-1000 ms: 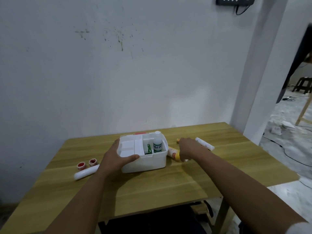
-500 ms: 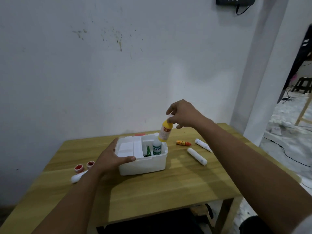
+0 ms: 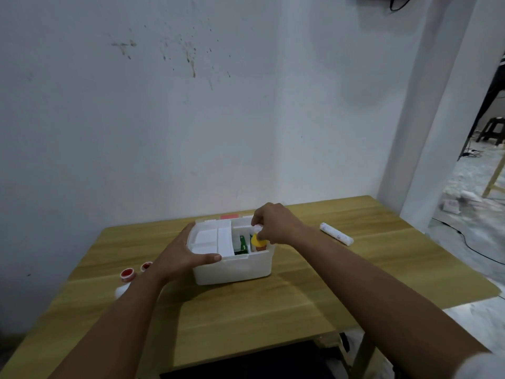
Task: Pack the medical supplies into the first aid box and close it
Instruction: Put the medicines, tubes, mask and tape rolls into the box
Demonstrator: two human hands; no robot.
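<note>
Nearest the camera, the two forearms are reaching out over the wooden table (image 3: 246,318) toward the first aid box (image 3: 235,265), which is sitting open near the middle of the tabletop. The left hand (image 3: 183,254) is wrapping around the box's left near corner, palm against the wall and thumb lying along the near rim, bracing it. The right hand (image 3: 276,224) is closing its fingertips on the top of the yellow-capped bottle (image 3: 258,242), which is going down into the right-hand compartment — whether its base is already resting on the bottom is hidden by the box wall.

The risk here is a tilt: a white bottle appears to be standing just behind, mostly hidden by the fingers, and a green item (image 3: 241,243) is sitting in the narrow slot just beside, so a bottle let go while leaning could wedge against them or stand too tall for the lid. The box looks light, and a downward push could skid it if the left hand were easing off.

To the left of the box, two small red-topped pots (image 3: 128,274) and a white roll (image 3: 121,290) are lying partly behind the left forearm — a sweep of that arm could knock them off the edge. Farther right, another white roll (image 3: 336,234) is lying loose and could roll if bumped. Packing is clearly unfinished, and the lid, seemingly behind the box, is not yet shut.
</note>
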